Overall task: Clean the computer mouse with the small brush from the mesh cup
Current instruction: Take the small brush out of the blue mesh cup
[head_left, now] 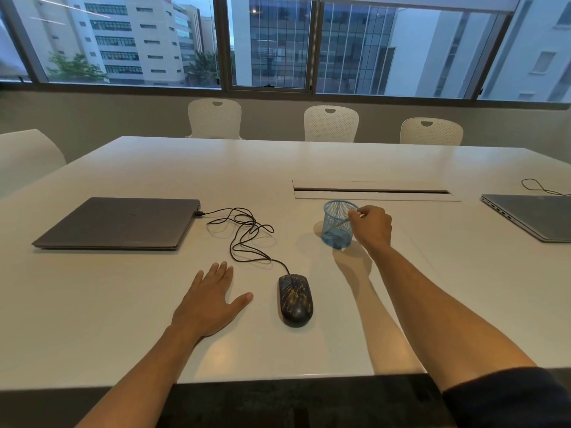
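A dark computer mouse [295, 299] with gold flecks lies on the white table [123, 319], its black cable [244, 233] running in loops to a closed laptop. A blue mesh cup [336, 225] stands behind and to the right of the mouse. Inside the cup leans the small brush [339, 224], its thin pale handle slanting up to the rim. My right hand [372, 225] is at the cup's right rim with fingertips pinched on the top of the brush handle. My left hand [213, 299] lies flat and open on the table, left of the mouse.
A closed dark laptop [120, 223] lies at the left. A second grey laptop [534, 216] with a cable sits at the far right. A cable slot [370, 191] runs across the table behind the cup. White chairs [330, 123] stand along the far edge.
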The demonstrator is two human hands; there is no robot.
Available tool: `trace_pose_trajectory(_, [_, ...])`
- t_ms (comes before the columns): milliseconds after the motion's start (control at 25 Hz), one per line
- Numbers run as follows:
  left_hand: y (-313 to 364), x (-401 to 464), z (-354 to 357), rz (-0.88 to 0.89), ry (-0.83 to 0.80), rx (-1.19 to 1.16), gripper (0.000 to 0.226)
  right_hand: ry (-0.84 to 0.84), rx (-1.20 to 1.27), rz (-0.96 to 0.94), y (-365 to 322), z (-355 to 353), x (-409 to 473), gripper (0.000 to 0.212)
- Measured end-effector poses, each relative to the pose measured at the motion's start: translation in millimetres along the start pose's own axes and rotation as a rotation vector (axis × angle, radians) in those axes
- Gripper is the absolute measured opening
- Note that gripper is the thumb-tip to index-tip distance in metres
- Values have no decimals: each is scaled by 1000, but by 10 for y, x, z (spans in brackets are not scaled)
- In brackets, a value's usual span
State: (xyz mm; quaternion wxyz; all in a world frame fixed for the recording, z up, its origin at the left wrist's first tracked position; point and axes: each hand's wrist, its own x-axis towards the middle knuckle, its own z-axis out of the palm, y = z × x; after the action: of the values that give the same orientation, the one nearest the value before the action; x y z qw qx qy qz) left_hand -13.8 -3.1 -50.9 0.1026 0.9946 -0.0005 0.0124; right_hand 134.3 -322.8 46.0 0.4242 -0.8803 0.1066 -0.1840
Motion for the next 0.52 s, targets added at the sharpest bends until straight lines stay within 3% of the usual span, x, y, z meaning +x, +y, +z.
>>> trace_pose_trajectory(240, [1,-1,-10,-5,-4,2,93,19,81,49,-86,-5,20,21])
trace_pose_trajectory(520, [15,-10,-30,-12,-21,-3,98,180,144,-106,-222,-245,-19,9])
